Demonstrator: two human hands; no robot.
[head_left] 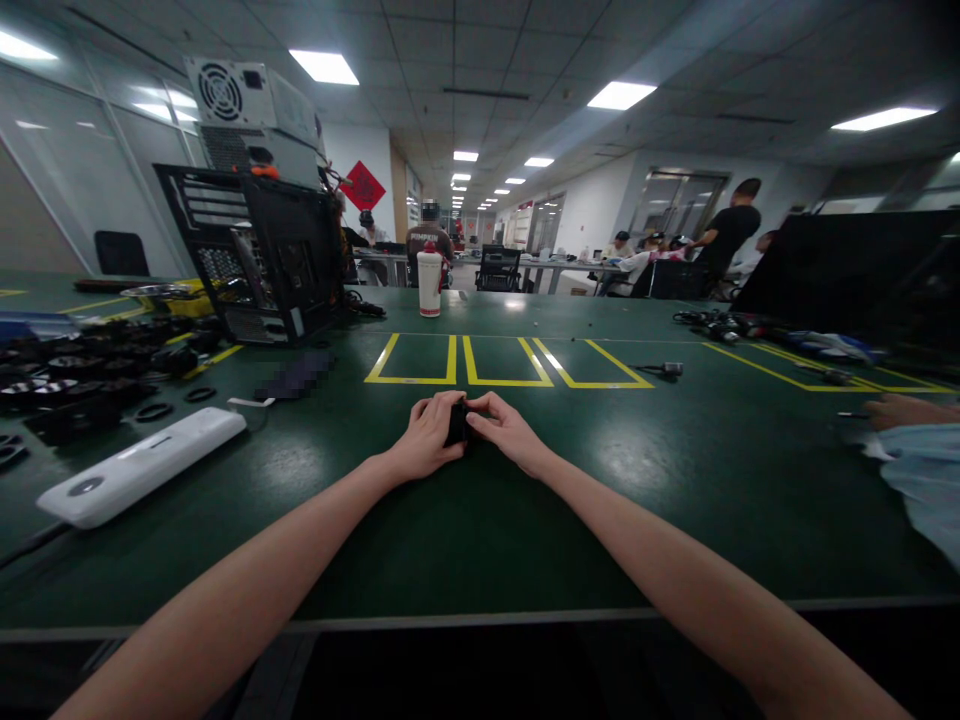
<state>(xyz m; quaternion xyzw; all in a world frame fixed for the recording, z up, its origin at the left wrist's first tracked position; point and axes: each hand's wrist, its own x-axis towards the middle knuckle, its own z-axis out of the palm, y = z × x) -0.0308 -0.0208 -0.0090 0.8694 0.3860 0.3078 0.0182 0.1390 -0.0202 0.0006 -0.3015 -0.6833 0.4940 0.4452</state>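
Both my hands meet at the middle of the green table (480, 520), closed round a small black object (457, 424). My left hand (427, 436) wraps it from the left with curled fingers. My right hand (506, 428) pinches it from the right. The object is mostly hidden by my fingers, so I cannot make out what it is. It rests on or just above the table surface, a little in front of the yellow taped boxes (502, 362).
A white power strip (139, 466) lies at the left, with several black round parts (82, 365) behind it. An open computer case (255, 250) and a white bottle (430, 282) stand further back. A screwdriver (660, 369) lies right of the yellow boxes. Another person's arm (911, 412) rests at the right edge.
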